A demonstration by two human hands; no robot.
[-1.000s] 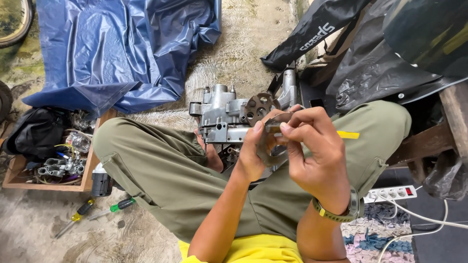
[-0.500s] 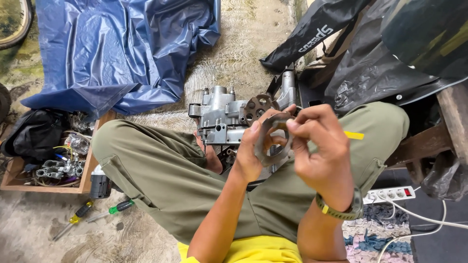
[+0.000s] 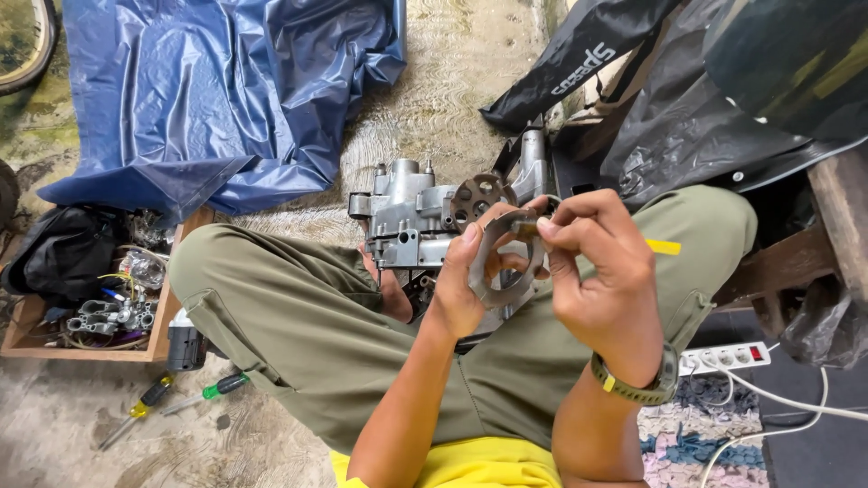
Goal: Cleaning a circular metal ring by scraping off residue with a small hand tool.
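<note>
While the floor (image 3: 470,81) is covered in worn, pale matting, a large blue plastic sheet (image 3: 217,90) is spread over its far left part and black plastic bags (image 3: 687,99) are heaped at the far right. Olive trousers (image 3: 298,334) on crossed legs fill the middle of the view. Just beyond the knees a grey engine casing (image 3: 411,221) is seen resting on the floor, with a round holed gear (image 3: 476,196) at its right side. At the left a shallow wooden tray (image 3: 163,325) of small metal parts is set beside a black bag (image 3: 54,258), and two screwdrivers (image 3: 185,402) lie in front of it. A white power strip (image 3: 728,357) lies at the right.

A flat grey metal plate (image 3: 506,271) with a round opening is held upright above the lap by the left hand (image 3: 461,289), whose fingers are curled round its near edge. The plate lies immediately left of the right hand (image 3: 601,271), touching it. A small brass-coloured part (image 3: 524,228) is pinched between the right thumb and forefinger, its long axis lying roughly level and pointing left at the plate's upper rim. A green watch (image 3: 637,384) is worn on the right wrist.
</note>
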